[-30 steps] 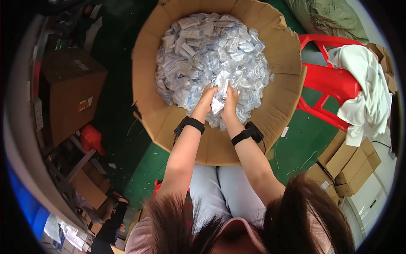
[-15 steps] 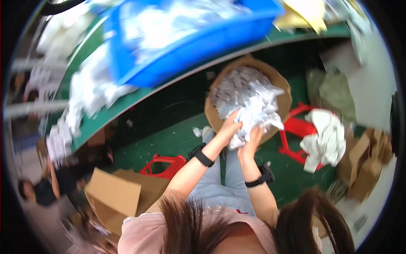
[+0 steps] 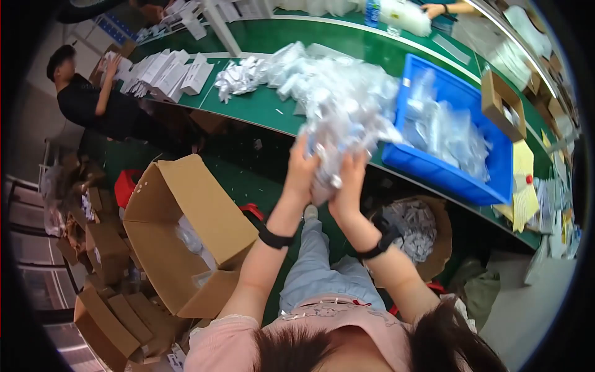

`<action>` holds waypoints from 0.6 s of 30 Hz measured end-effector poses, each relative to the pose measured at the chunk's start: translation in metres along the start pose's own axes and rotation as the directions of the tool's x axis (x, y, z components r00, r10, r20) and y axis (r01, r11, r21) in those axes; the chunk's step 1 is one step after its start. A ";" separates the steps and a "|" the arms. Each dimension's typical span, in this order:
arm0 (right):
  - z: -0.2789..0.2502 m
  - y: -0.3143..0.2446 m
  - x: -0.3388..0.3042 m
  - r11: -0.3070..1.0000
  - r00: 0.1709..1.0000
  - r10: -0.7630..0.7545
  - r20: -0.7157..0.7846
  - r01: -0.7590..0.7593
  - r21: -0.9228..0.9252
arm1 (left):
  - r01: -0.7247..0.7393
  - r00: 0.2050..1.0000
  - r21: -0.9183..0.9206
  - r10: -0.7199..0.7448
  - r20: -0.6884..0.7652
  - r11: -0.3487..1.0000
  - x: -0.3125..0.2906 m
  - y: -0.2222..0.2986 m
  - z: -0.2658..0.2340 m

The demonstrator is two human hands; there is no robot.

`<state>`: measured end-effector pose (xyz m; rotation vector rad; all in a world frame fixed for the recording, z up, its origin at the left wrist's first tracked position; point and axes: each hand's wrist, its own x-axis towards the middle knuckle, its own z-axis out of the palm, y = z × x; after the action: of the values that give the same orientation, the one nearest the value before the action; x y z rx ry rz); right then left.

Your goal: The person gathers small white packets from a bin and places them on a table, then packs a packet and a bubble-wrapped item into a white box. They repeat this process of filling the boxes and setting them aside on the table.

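Note:
Between my two hands is a loose bundle of clear plastic packets (image 3: 331, 146), partly blurred. The fingers of my left hand (image 3: 302, 167) are closed around its left side. My right hand (image 3: 349, 183) grips its right and lower side. The bundle is at the near edge of a green table (image 3: 257, 115), in front of a heap of clear plastic bags (image 3: 334, 77). Where bundle and heap meet, I cannot tell whether they touch. Right of the heap stands a blue bin (image 3: 449, 177) with more clear bags in it.
Below the table edge stands a round cardboard container (image 3: 440, 239) of small packets. An open cardboard box (image 3: 211, 204) with some plastic is at my left. A person in black (image 3: 93, 102) handles white boxes (image 3: 164, 74) at far left. Another person's hand (image 3: 434, 10) touches a plastic roll (image 3: 406, 17).
Both hands have moved with the packets from over the round cardboard container up to the table edge by the heap. The view has turned leftward, and the open box now shows more fully.

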<state>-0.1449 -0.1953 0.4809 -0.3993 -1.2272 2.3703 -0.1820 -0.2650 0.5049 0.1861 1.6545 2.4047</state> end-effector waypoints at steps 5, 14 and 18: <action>0.148 0.076 0.116 0.947 0.978 -0.064 0.199 0.122 -0.296 | -0.092 0.984 -0.245 0.050 -0.173 0.965 0.135 0.052 -0.115; 0.309 0.236 0.285 0.765 0.950 0.184 0.253 0.023 -0.644 | -0.068 0.942 -0.314 -0.043 -0.333 0.947 0.344 0.031 -0.318; 0.292 0.263 0.343 0.219 0.886 0.338 0.317 0.253 -0.942 | 0.050 0.873 0.257 0.083 -0.480 0.965 0.378 -0.001 -0.349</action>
<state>-0.6351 -0.3605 0.4112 -0.1769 -2.9749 1.3075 -0.6265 -0.4869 0.3713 -0.4099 2.1907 2.3624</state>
